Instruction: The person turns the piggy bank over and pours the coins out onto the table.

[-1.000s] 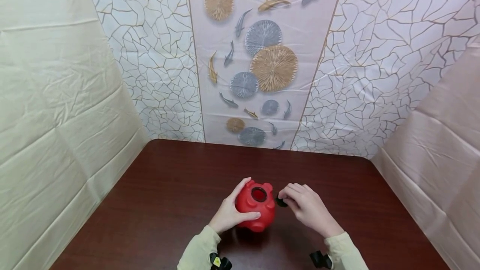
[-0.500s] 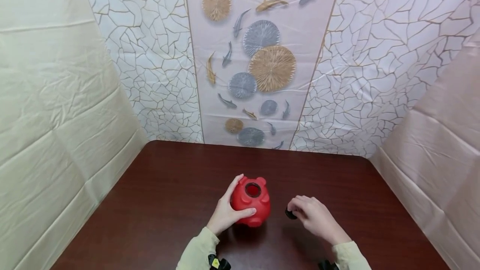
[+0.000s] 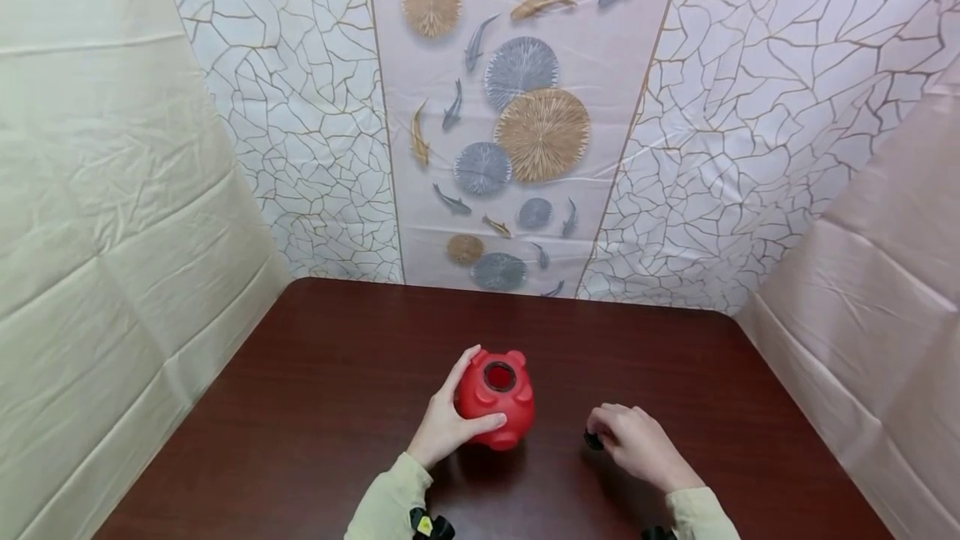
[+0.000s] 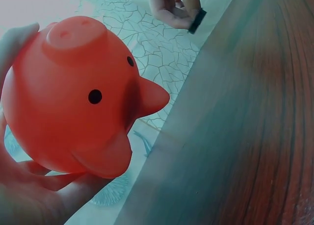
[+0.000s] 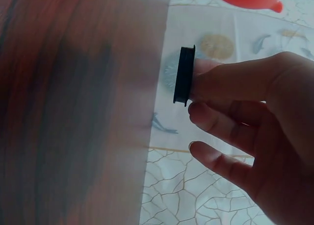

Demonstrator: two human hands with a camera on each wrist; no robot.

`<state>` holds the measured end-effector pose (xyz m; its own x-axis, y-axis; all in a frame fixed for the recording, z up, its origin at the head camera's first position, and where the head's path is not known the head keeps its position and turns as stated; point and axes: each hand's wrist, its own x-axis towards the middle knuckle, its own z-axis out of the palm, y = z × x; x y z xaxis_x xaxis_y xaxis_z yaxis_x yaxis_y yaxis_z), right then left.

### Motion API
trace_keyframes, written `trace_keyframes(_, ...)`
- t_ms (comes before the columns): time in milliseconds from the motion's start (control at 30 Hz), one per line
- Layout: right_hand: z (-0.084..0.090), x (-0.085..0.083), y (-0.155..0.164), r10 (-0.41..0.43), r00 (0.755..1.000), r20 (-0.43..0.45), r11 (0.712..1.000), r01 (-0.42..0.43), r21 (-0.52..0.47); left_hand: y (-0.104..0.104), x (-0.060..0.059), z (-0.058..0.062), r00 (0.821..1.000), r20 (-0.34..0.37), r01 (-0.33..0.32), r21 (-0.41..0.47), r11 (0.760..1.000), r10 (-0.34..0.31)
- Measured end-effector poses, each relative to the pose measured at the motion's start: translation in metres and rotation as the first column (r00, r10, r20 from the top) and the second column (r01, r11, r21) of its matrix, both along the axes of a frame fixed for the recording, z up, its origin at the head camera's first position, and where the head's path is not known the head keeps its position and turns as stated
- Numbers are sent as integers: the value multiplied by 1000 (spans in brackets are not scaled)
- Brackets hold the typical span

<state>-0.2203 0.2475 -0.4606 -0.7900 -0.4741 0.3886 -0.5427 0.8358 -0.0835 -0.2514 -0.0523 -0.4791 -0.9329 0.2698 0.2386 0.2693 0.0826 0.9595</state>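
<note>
- Dark reddish-brown wooden table (image 3: 315,407) with glossy grain, backed by patterned sheets.
- Red plastic piggy bank (image 3: 495,398) resting near the middle, toward the front edge, round hole facing up.

A: What is the person wearing?
B: Pale green long sleeves (image 3: 386,497), cuffs gathered at both wrists.
A: Anything else?
B: A small black device with a yellow mark (image 3: 425,526), strapped just behind the left cuff; another black one (image 3: 655,533) behind the right.

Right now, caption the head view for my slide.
Left hand grips a red piggy bank; right hand pinches a black cap just above the table.
</note>
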Motion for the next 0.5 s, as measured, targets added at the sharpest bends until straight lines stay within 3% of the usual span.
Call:
trace_keyframes(267, -11, 0, 1, -49, 998, 46, 997, 46, 60, -3, 2, -3, 999, -20, -30, -2, 1000, 30)
trace_keyframes(500, -18, -3, 0, -99, 994, 42, 994, 97, 47, -8, 3, -3, 998, -43, -37, -23, 999, 36)
